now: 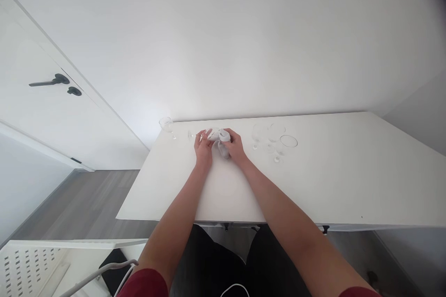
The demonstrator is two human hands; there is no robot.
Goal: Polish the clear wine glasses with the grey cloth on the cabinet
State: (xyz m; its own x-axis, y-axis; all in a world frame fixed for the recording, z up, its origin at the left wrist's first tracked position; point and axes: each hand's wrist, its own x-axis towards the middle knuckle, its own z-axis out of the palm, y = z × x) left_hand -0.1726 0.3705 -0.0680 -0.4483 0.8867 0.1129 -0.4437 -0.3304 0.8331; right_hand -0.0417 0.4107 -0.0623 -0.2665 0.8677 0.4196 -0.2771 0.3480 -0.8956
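My left hand (204,148) is closed around a clear stemmed glass (190,135), held on its side above the table with its foot pointing left. My right hand (236,145) grips a white cloth (223,149), bunched up against the glass's bowl. Part of the cloth hangs down between my hands, and the bowl is mostly covered by cloth and fingers. Off to the left, near the table's back corner, stands another stemmed glass (166,125). Several more clear glasses, among them a wide-rimmed one (289,141), stand together right of my right hand.
The white table (334,171) runs along a pale wall (244,46). On the left is a white door with a dark handle (52,81). A white perforated panel (28,264) and a pale cable (101,271) are at lower left.
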